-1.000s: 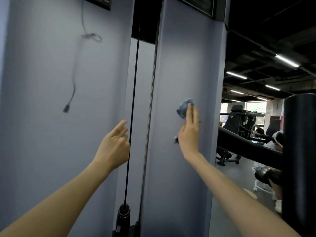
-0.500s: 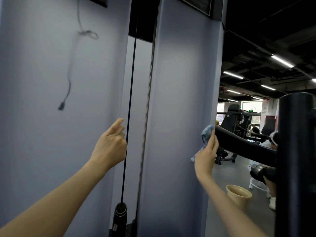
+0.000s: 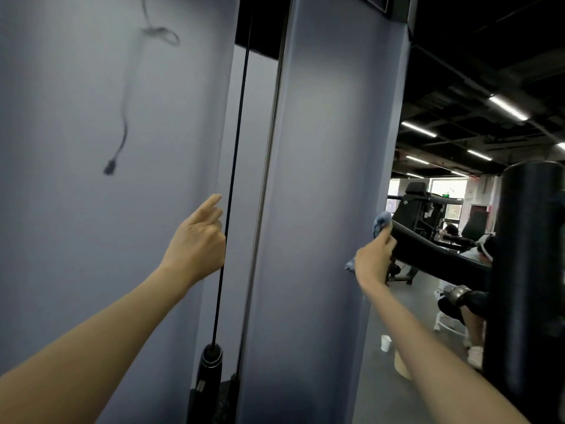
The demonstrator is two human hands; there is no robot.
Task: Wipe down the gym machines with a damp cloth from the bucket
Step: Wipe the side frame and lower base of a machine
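Dim gym hall, ceiling strip lights at far right. Two tall grey panels (image 3: 330, 179) of a machine fill the near view, with a black cable (image 3: 237, 166) running down the gap between them.

The right hand (image 3: 374, 261) is clamped on the blue cloth (image 3: 381, 223), which bunches above the fingers while a corner hangs below the wrist. It sits at the right panel's right edge, against the near end of a black arm (image 3: 443, 252). The left hand (image 3: 195, 240) is just left of the cable with fingers curled and forefinger raised; I cannot tell whether it grips anything.

This looks like mid-wipe, where panel gives way to arm. The next move calls for spreading the cloth flat and pressing along the arm. The tan bucket (image 3: 401, 367) stands on the floor below, partly behind the right forearm, for re-wetting.
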